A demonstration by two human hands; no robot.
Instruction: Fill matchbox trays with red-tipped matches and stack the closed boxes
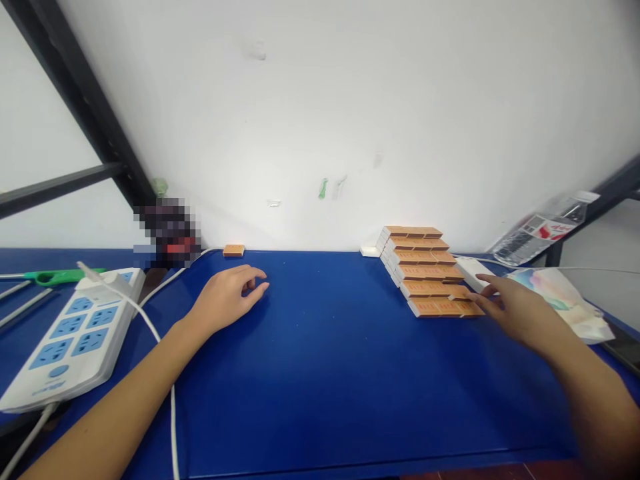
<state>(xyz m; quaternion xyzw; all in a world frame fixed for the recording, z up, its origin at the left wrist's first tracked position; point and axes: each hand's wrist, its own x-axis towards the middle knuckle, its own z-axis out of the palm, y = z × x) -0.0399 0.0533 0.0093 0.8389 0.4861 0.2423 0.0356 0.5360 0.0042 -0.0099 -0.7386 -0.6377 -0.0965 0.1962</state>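
Observation:
My left hand [227,293] hovers over the blue table [300,387], fingers curled and thumb apart from the index finger, with nothing between them. Behind it, by the wall, lies a small orange box [233,250] like a matchbox. On the right, rows of similar orange boxes [434,273] are stacked in steps. My right hand [515,303] is at the right end of the lower rows, thumb and index finger apart. Its thumb tip is close to an end box that sits slightly out of line; whether they touch, I cannot tell.
A white power strip [100,353] with a cable lies at the left, near a green-handled tool [60,276]. A clear bottle [545,230] leans at the back right. Nearby are a white box [473,272] and a colourful packet [565,300]. A white wall stands behind.

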